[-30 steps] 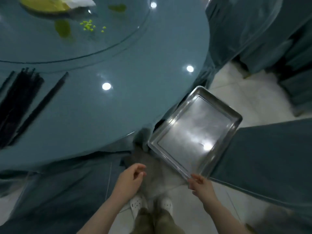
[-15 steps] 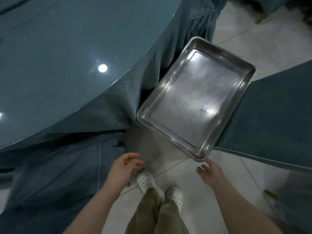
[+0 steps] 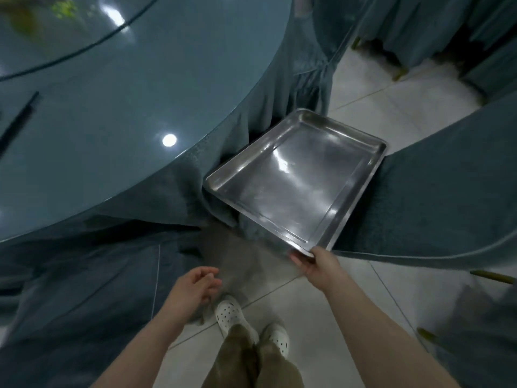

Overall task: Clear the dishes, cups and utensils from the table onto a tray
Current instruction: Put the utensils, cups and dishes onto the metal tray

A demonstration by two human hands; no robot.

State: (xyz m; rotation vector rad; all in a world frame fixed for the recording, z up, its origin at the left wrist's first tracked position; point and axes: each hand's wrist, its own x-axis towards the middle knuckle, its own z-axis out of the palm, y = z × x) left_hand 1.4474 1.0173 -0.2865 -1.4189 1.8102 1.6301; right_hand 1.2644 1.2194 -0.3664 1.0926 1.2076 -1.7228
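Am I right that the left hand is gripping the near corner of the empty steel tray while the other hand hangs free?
Not quite: the head view shows the right hand gripping the near corner of the empty steel tray. The left hand hangs free with loosely curled fingers, holding nothing.

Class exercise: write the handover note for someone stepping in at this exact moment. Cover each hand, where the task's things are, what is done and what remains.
Right hand grips the near corner of the steel tray, which holds nothing and rests on a covered chair beside the table.
Left hand hangs loosely curled, holding nothing.
Dark chopsticks lie on the table's left edge.
Nothing loaded yet; all clearing remains.
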